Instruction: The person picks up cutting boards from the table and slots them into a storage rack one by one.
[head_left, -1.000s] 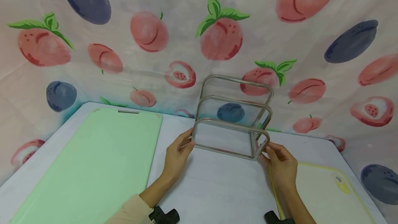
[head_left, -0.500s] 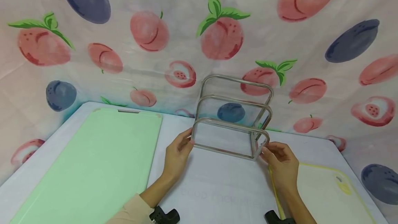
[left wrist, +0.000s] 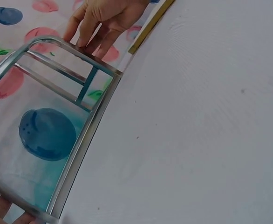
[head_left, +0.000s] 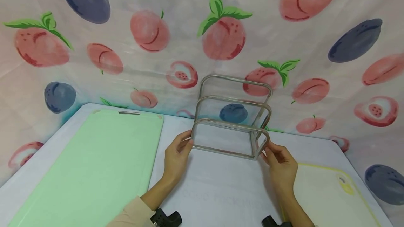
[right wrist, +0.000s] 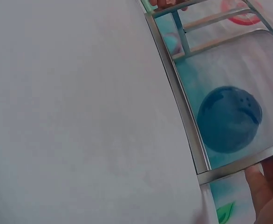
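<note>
Nearest, bottom edge: beige sleeve (head_left: 134,213) on the left arm, black wrist cameras (head_left: 167,219) on both wrists. White bench (head_left: 217,185) underneath. Green cutting board (head_left: 94,157) lies flat on the left, handle slot at its far end. White cutting board (head_left: 325,192), yellow rim and yellow-edged hanging hole, lies on the right, partly behind the right forearm.

Left hand (head_left: 176,155) holds the near left side of a three-hoop metal rack (head_left: 231,124); right hand (head_left: 281,165) holds the near right side, fingers bent against the metal. Rack is mid-bench, between the boards, hoops raised one behind another; can't tell if its base touches the bench. Bench shows through the front hoop, printed blue plum through the ones behind.

Farthest: pale backdrop cloth (head_left: 189,45) with peaches and plums, behind the bench.
</note>
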{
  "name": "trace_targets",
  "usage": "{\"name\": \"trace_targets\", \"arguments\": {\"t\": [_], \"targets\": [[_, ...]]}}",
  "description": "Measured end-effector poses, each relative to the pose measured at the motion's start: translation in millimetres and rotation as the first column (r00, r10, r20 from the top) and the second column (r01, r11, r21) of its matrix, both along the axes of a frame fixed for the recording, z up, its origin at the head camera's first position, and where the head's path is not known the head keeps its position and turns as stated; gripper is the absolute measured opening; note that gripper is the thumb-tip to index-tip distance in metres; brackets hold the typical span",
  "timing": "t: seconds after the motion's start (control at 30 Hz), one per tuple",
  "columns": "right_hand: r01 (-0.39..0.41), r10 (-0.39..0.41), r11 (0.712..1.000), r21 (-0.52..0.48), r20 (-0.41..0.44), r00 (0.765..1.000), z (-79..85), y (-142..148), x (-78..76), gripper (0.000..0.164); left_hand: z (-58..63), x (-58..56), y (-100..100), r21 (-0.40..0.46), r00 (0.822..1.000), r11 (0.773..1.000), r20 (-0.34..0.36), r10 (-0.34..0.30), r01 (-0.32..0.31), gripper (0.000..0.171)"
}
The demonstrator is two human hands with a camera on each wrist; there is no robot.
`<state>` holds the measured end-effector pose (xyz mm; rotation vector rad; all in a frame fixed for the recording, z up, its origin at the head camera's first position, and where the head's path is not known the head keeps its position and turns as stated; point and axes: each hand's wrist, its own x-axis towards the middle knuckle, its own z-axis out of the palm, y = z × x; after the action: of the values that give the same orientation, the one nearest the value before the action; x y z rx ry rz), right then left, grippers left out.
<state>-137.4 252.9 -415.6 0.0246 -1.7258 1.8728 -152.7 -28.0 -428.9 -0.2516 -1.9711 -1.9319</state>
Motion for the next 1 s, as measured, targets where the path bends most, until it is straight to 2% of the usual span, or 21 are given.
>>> {"name": "trace_targets", "arguments": {"t": [0.1, 0.27, 0.5, 0.6, 0.7, 0.87, 1.0], "targets": [[0.008, -0.008, 1.0, 0.009, 0.02, 1.0, 1.6, -6, 2.0, 0.022, 0.5, 0.3, 0, 0.0, 0.999, 0.999, -0.004, 0.046, -0.046, 0.028], [0.022, -0.022, 0.998, 0.051, 0.014, 1.0, 4.8, -14, 6.4, 0.018, -0.4, 0.3, 0, -0.004, 0.993, 0.994, -0.061, 0.106, -0.106, 0.029], [0.071, -0.082, 0.987, 0.143, 0.074, 0.994, 5.8, -21, 8.4, 0.015, -0.9, -0.2, 0, 0.016, 0.989, 0.991, -0.064, 0.132, -0.131, 0.029], [0.093, -0.118, 0.969, 0.229, 0.098, 0.988, 5.6, -25, 10.9, 0.017, 0.0, -1.0, -2, 0.016, 0.989, 0.99, -0.059, 0.139, -0.138, 0.03], [0.122, -0.164, 0.939, 0.322, 0.105, 0.981, 7.1, -29, 14.7, 0.019, 0.9, -2.4, -4, 0.014, 0.99, 0.991, -0.052, 0.133, -0.133, 0.032], [0.157, -0.211, 0.911, 0.382, 0.104, 0.972, 13.1, -38, 20.6, 0.016, 1.8, -4.5, -7, 0.013, 0.991, 0.994, -0.065, 0.113, -0.113, 0.034], [0.17, -0.259, 0.869, 0.466, 0.134, 0.957, 15.9, -43, 23.2, 0.011, 1.6, -6.4, -8, 0.012, 0.99, 0.994, -0.089, 0.113, -0.112, 0.034]]}}
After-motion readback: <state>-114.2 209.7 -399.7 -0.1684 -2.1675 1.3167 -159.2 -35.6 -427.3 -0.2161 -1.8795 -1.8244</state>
